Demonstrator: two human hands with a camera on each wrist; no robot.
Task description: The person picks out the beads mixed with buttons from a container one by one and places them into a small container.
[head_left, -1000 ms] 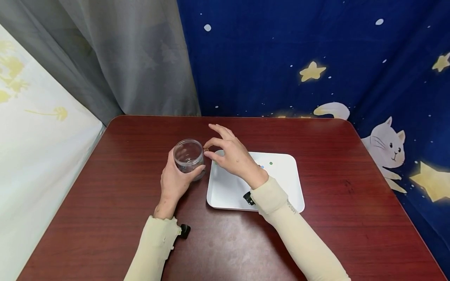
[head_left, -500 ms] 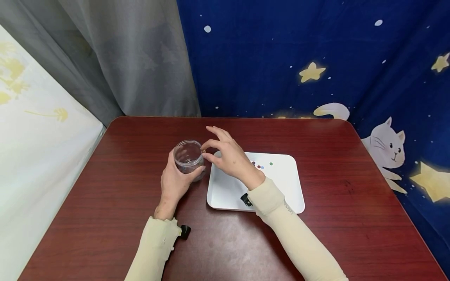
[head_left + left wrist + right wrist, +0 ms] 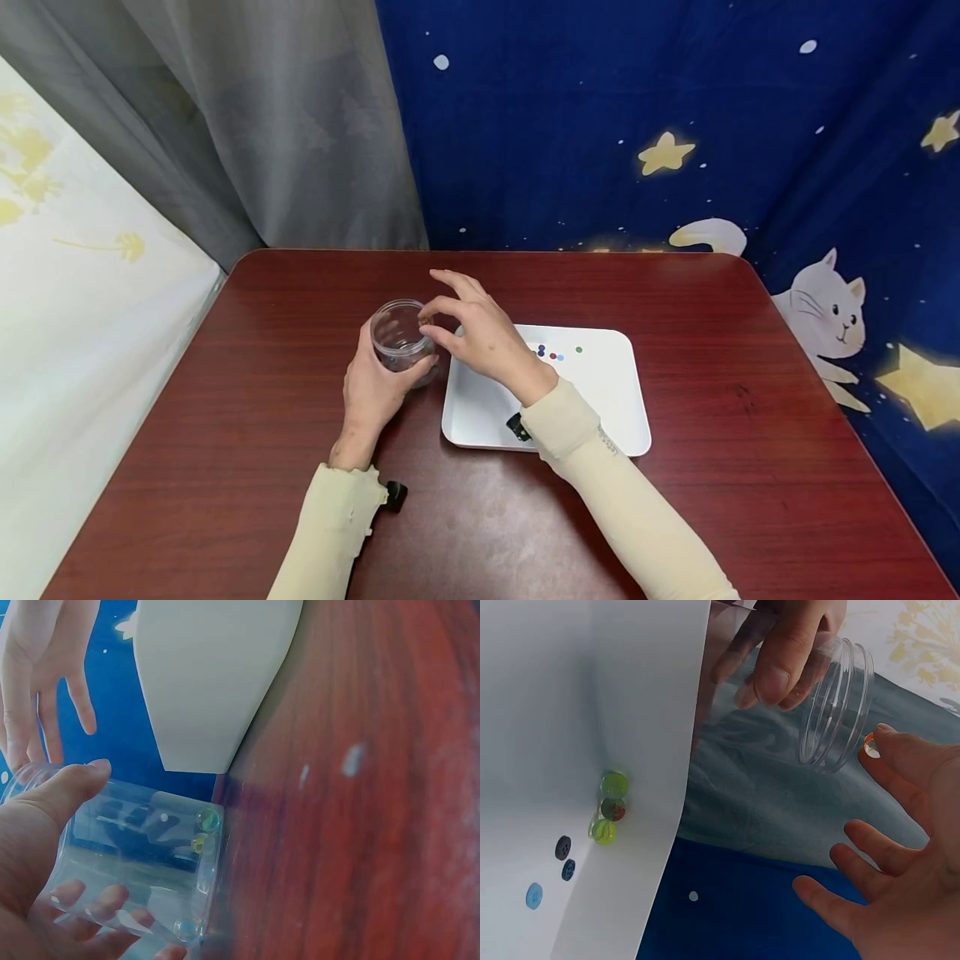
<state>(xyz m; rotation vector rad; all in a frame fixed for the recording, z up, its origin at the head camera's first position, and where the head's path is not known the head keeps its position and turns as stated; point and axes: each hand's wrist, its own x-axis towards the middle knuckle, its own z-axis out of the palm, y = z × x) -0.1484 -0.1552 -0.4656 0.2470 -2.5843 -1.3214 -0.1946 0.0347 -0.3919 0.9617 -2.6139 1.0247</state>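
Note:
My left hand grips a clear plastic jar round its side, and the jar stands upright with its mouth uncovered. A green marble, a yellow one and a bluish one lie at its bottom in the left wrist view. Thumb and forefinger of my right hand pinch a clear marble with orange in it, just over the jar's right rim. The other right fingers are spread out. To the right lies a white tray, partly covered by my right arm.
Inside the tray, the right wrist view shows yellow-green marbles, a dark red one, dark buttons and a light blue button. The brown table reaches back to grey and blue curtains.
My right hand has moved left with the marble, from beside the jar to over its rim. More buttons in the tray have come into sight. The left hand and jar have stayed put.

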